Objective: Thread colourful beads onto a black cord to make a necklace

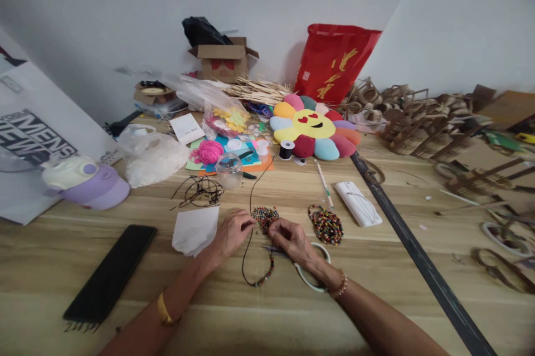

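A pile of small multicoloured beads (264, 216) lies between my hands. My left hand (232, 232) is at its left side, thumb and fingers pressed together; what they hold, if anything, is too small to make out. Black cord (244, 258) passes by those fingertips and loops down toward me, with a short row of strung beads (266, 274) on it. From there it rises to my right hand (295, 240), whose thumb and finger pinch it at the pile's right edge. The cord also runs back toward a spool (286, 150). Under my right wrist sits a pale ring-shaped roll (311, 283).
Coiled bead strands (328, 226) lie to the right, near a white power bank-like block (358, 203). Left are a white paper (194, 230), black cord pieces (198, 191) and a dark phone-like slab (111, 272). Behind are a clear jar (229, 170) and a flower cushion (313, 126).
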